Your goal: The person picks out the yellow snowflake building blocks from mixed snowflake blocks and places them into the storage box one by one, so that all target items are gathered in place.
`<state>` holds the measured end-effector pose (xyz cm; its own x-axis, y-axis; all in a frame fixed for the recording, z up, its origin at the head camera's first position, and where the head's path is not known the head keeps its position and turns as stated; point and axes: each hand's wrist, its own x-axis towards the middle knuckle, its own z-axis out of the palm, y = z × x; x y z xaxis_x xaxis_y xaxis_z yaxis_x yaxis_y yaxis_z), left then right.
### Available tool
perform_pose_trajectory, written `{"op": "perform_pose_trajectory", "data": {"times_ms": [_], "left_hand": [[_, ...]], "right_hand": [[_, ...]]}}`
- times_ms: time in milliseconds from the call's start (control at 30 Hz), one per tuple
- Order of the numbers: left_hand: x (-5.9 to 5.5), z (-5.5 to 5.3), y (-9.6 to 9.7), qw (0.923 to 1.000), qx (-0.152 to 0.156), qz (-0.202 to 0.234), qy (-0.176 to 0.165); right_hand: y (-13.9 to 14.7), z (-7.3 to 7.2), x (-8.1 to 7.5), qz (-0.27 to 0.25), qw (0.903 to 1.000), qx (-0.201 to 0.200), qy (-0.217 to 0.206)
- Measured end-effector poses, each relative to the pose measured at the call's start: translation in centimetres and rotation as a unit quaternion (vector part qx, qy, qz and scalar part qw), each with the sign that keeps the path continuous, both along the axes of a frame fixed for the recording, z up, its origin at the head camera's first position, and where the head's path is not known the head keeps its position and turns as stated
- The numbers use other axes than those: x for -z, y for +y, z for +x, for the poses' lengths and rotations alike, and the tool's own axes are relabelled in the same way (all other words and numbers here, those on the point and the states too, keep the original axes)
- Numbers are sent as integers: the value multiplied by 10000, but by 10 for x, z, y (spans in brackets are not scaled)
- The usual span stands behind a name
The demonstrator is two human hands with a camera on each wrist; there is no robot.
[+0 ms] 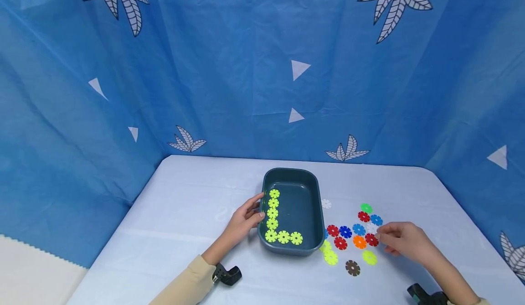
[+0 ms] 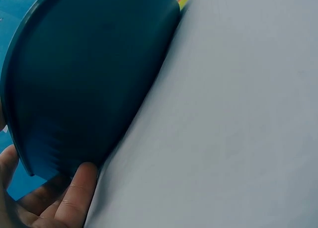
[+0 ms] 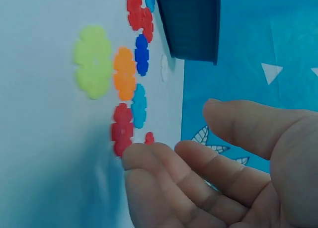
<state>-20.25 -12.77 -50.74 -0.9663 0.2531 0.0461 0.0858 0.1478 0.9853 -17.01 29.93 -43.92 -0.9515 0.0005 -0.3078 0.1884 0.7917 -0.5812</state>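
Observation:
A dark teal plastic bin [image 1: 301,204] sits mid-table, several yellow-green snowflake discs [image 1: 272,223] lined up in an L along its left and near sides. My left hand [image 1: 244,218] holds the bin's left side, thumb at the rim; the left wrist view shows its fingers [image 2: 79,193] against the outer wall. Right of the bin, my right hand [image 1: 406,241] hovers beside a red snowflake disc [image 1: 371,240]. Thumb and fingers stand apart with nothing between them in the right wrist view, the fingertips [image 3: 139,156] close to that red disc [image 3: 122,131].
Loose discs lie right of the bin: an orange one [image 1: 359,242], a dark blue one [image 1: 346,231], a brown one [image 1: 352,268], a green one [image 1: 366,209], and several others. A blue patterned cloth [image 1: 254,68] hangs behind the white table [image 1: 205,182].

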Motion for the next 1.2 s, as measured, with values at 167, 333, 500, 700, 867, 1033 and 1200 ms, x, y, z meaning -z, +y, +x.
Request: {"op": "perform_pose_trajectory", "data": {"times_ms": [167, 333, 500, 700, 867, 1033, 1200], "left_hand": [[0, 0, 1, 10000, 5, -5, -9], [-1, 1, 2, 10000, 12, 10, -22], [-1, 1, 2, 10000, 14, 30, -41], [0, 0, 2, 10000, 20, 50, -41], [-2, 1, 1, 10000, 14, 24, -49], [-2, 1, 0, 10000, -2, -26, -21], [-2, 1, 0, 10000, -18, -47, -27]], "right_hand": [[3, 17, 11, 101, 9998, 123, -130], [2, 29, 21, 71, 9996, 187, -182], [0, 32, 25, 115, 9996, 194, -145], [-1, 32, 28, 131, 9996, 232, -104], [-5, 32, 33, 351, 9991, 191, 100], [-12, 32, 37, 470, 9984, 196, 226], [-16, 32, 38, 578, 9976, 171, 352]]}}
